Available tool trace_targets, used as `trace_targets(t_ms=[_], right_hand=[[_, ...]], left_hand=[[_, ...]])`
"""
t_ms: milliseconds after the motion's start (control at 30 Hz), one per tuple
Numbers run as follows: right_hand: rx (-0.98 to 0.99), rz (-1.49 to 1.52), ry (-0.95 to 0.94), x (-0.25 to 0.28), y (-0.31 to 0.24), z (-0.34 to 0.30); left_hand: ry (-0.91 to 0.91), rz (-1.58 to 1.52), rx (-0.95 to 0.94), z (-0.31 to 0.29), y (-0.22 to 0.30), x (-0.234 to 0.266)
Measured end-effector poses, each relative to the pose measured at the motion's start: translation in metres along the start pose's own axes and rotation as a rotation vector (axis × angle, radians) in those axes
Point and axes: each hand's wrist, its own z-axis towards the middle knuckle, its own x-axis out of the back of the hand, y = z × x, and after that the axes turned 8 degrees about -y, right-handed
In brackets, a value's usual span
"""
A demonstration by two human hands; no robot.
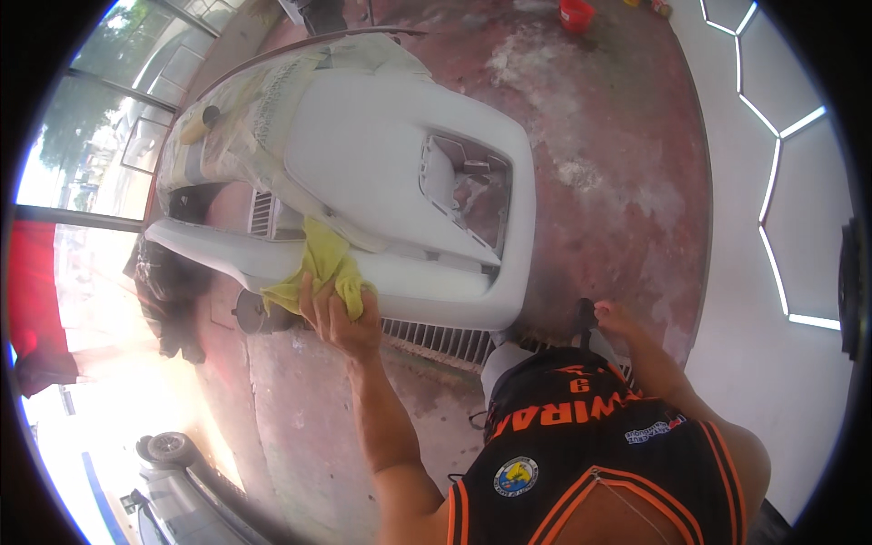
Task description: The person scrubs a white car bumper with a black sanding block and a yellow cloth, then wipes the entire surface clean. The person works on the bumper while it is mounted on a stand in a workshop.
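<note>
A large body shell [381, 154], coated in matt white, stands before me with a recessed opening at its right end. My left hand [341, 318] is closed on a yellow-green cloth [322, 263], which lies against the shell's near lower edge. At the right, low beside the shell's near corner, my right hand [618, 320] is closed around a dark upright thing [587, 316]. Its kind I cannot make out.
Masking film [241, 113] covers the shell's far left part, with a yellowish roundish thing [195, 127] on it. A floor grating [436, 345] runs below the near edge. A dark bucket [259, 313] stands left; a red bucket [576, 14] stands far off. A car [186, 486] shows lower left.
</note>
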Motion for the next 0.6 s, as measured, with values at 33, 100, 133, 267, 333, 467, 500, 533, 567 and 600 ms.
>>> trace_targets(t_ms=[33,100,133,267,333,467,500,533,567,600], right_hand=[[-0.006,-0.043,-0.029,0.007,0.004,0.001],[0.023,-0.117,-0.076,0.024,0.024,0.002],[0.057,-0.141,-0.091,0.034,0.05,0.007],[0.001,-0.268,0.022,0.076,0.18,0.074],[0.066,-0.168,0.037,0.105,0.206,0.091],[0.107,-0.117,0.099,0.172,0.248,0.096],[0.055,-0.103,0.094,0.186,0.24,0.097],[0.005,-0.097,0.059,0.197,0.209,0.082],[-0.056,-0.096,0.025,0.207,0.184,0.064],[-0.047,-0.094,0.048,0.215,0.187,0.063]], left_hand=[[-0.089,0.045,-0.017,-0.01,0.019,-0.004],[-0.23,0.115,-0.026,-0.026,0.056,-0.014],[-0.281,0.14,-0.025,-0.033,0.073,-0.02],[-0.47,0.131,-0.036,-0.062,0.126,-0.049],[-0.571,0.204,0.026,-0.067,0.162,-0.057],[-0.626,0.364,0.215,-0.083,0.208,-0.102],[-0.624,0.355,0.243,-0.085,0.212,-0.105],[-0.621,0.358,0.251,-0.092,0.213,-0.102],[-0.626,0.352,0.26,-0.103,0.213,-0.098],[-0.62,0.325,0.25,-0.104,0.215,-0.099]])
